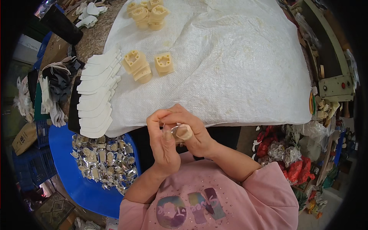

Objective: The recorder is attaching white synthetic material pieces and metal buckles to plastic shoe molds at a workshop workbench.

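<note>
Close to my body, in front of the table's near edge, both hands are together around one small cream heel block (184,132) with a shiny, see-through-looking part beside it. My right hand (199,136) wraps round the block from the right. The fingers of my left hand (161,140) are closed on its shiny side, the thumb pressed along it. Fingers hide much of the piece. Ahead on the table stand more cream heel blocks, one single (164,64) and a stacked group (138,67).
White woven sheeting (230,69) covers the table. Overlapping white cut pieces (97,96) line its left edge. Below them a blue basin (63,168) holds many silver-and-cream pieces. Further cream blocks (149,15) stand at the back. Red and clear plastic bags (283,153) lie at right.
</note>
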